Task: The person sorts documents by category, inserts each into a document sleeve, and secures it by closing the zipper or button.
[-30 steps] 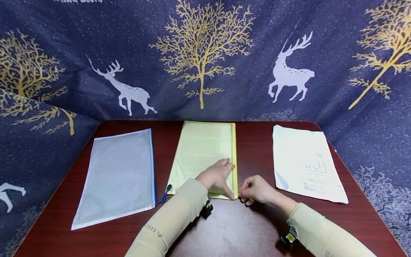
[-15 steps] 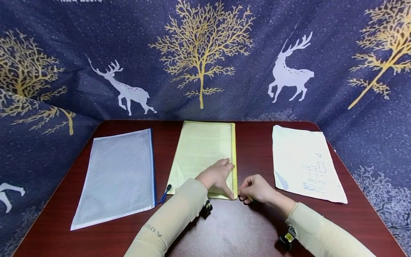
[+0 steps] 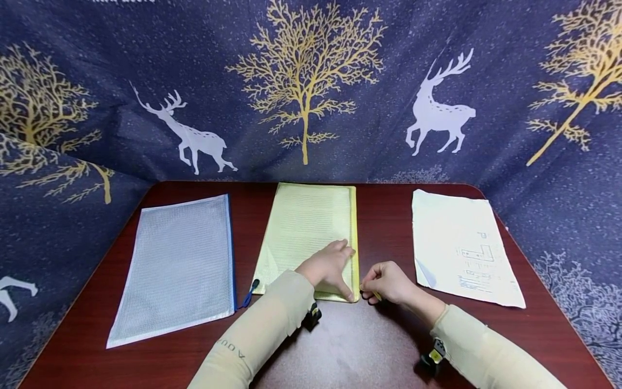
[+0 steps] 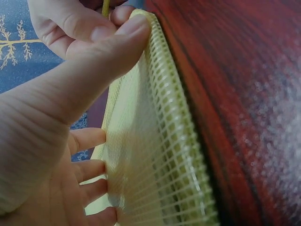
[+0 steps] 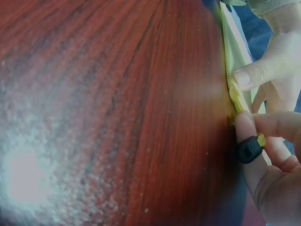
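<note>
A yellow mesh zipper pouch [image 3: 306,216] lies flat at the middle of the table, its yellow zipper edge on the right. My left hand [image 3: 330,265] rests on its lower right part with the fingers spread. In the left wrist view, the left thumb [image 4: 117,47] presses at the pouch's near corner. Just right of that corner, my right hand [image 3: 389,283] pinches the zipper pull between thumb and index finger. The pull's black end [image 5: 249,149] sticks out beside the right thumb in the right wrist view, with a bit of yellow cord showing.
On the left lies a white mesh pouch [image 3: 180,265] with a blue zipper and a blue cord [image 3: 249,294] with a dark end. A white sheet [image 3: 452,232] with printed line drawings lies on the right. A dark blue cloth with trees and deer hangs behind the reddish table [image 3: 389,216].
My right hand has shifted very slightly upward, still pinching the zipper pull at the corner. The left hand and the pouch have stayed in place.
</note>
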A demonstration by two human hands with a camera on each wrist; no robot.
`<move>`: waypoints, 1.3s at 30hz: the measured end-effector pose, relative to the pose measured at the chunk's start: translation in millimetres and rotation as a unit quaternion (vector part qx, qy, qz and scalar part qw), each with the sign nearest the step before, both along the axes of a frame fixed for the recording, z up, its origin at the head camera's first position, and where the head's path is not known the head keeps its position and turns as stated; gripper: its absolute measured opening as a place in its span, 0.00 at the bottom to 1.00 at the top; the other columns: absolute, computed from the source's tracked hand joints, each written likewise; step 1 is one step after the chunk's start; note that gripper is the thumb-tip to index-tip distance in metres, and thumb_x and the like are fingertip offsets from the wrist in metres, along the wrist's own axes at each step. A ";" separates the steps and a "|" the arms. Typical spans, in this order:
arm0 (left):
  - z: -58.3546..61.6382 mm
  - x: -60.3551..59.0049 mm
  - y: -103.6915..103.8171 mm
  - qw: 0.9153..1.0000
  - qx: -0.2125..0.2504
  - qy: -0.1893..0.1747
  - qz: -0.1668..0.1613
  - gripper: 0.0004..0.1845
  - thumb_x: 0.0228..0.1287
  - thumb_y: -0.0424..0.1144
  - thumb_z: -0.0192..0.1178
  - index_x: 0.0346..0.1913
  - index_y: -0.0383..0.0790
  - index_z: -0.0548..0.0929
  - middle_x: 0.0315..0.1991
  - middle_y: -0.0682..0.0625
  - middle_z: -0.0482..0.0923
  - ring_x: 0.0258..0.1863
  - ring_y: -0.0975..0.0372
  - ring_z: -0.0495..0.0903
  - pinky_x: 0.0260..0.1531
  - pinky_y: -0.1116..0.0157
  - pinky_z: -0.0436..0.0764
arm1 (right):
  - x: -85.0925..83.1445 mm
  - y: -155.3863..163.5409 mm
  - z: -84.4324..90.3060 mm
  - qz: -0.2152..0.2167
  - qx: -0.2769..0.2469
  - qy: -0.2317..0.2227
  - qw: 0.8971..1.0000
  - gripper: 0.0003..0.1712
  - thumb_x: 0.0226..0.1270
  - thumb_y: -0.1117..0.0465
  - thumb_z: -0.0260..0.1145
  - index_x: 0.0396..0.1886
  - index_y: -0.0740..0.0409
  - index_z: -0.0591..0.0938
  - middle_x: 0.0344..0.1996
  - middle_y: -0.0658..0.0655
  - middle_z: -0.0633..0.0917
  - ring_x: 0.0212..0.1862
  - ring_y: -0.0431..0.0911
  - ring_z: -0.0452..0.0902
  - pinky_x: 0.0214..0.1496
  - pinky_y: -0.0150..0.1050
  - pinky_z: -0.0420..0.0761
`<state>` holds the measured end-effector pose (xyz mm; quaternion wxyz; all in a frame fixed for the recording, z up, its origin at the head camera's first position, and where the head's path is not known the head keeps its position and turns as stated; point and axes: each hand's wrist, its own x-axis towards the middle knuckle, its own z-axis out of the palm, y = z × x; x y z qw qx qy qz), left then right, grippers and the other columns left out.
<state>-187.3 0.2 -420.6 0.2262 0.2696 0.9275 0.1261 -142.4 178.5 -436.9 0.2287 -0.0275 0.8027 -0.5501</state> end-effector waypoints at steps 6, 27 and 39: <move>1.5 0.7 -0.3 1.000 0.002 -0.003 0.002 0.63 0.29 0.63 0.75 0.72 0.46 0.57 0.76 0.44 0.42 0.75 0.53 0.45 0.72 0.56 0.52 | -1.6 -0.6 0.1 -0.007 -0.006 0.001 1.000 0.04 0.55 0.74 0.62 0.26 0.75 0.77 0.20 0.56 0.82 0.22 0.42 0.81 0.26 0.39 0.84; 3.8 0.3 1.2 1.000 -0.008 0.011 -0.001 0.62 0.29 0.63 0.76 0.71 0.45 0.59 0.77 0.44 0.36 0.74 0.50 0.48 0.69 0.54 0.61 | -4.6 -2.1 3.4 -0.013 -0.019 -0.004 1.000 0.06 0.55 0.74 0.62 0.29 0.77 0.77 0.19 0.56 0.82 0.23 0.42 0.81 0.26 0.40 0.84; 3.0 3.4 1.8 1.000 -0.014 0.017 0.001 0.62 0.29 0.64 0.75 0.71 0.46 0.59 0.77 0.45 0.31 0.74 0.50 0.48 0.67 0.54 0.64 | -6.0 -1.2 2.7 -0.023 -0.022 -0.013 0.999 0.04 0.55 0.74 0.62 0.28 0.75 0.77 0.19 0.57 0.82 0.23 0.42 0.81 0.27 0.39 0.84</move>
